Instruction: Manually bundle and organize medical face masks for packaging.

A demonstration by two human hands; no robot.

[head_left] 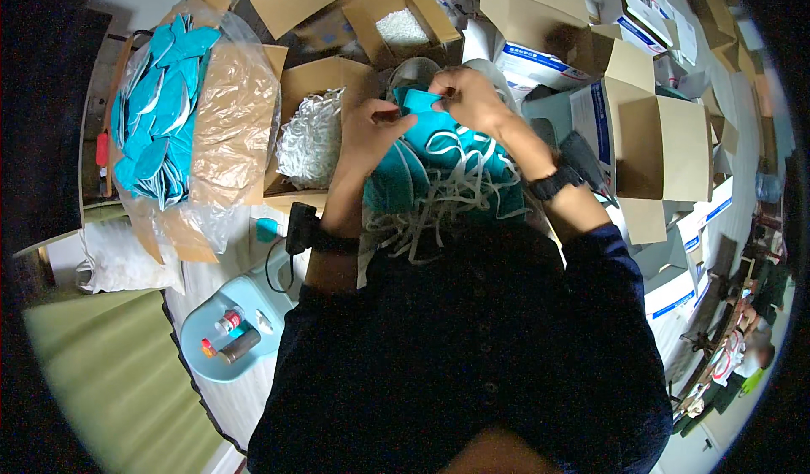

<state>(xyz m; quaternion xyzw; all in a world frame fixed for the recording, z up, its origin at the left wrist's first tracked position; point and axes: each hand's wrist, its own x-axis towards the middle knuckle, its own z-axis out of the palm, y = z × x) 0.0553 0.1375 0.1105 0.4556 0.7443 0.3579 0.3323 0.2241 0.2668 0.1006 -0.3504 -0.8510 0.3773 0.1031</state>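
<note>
In front of my body, my left hand [373,135] and my right hand [474,101] pinch a teal folded face mask [422,101] between them. The left thumb and fingers close on its near left side; the right fingertips hold its right edge. Below it, more teal masks [393,178] lie piled on my lap. Loose white ear straps [456,178] tangle over this pile. To the left of my left hand stands a cardboard box of white straps [310,140]. Farther left, a plastic-lined carton [232,111] holds many teal masks [164,111].
Open cardboard boxes [683,145] and white-and-blue cartons [540,62] crowd the right side. A box with small white pieces [402,27] stands ahead. On the lower left, a light-blue plastic stool [211,364] carries a bottle. Another person [753,352] sits far right.
</note>
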